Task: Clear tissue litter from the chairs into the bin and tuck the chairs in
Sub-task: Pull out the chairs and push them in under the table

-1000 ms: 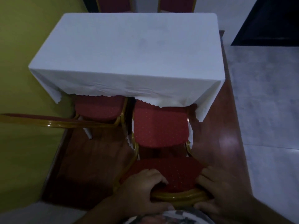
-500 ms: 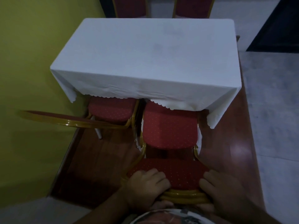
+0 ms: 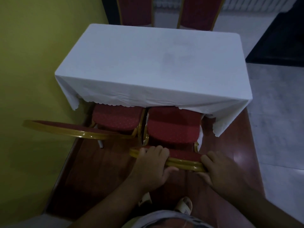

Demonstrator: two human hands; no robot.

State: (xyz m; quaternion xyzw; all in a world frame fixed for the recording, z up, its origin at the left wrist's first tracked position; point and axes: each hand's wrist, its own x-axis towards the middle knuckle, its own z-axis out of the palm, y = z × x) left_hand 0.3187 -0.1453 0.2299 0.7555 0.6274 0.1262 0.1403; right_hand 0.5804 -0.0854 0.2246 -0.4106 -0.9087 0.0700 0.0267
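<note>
Head view: both hands point(image 3: 152, 163) grip red chair's point(image 3: 172, 129) curved gold backrest point(image 3: 182, 162)

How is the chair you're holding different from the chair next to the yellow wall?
Both hands, left hand and right hand, grip the right chair; nobody touches the left chair. The right chair's seat sticks out further from under the tablecloth. Both have red dotted seats and gold frames.

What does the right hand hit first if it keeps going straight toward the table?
The right hand grips the chair backrest, so it travels along. Past that, probably the hanging edge of the white tablecloth above the red seat; depth is unclear.
</note>
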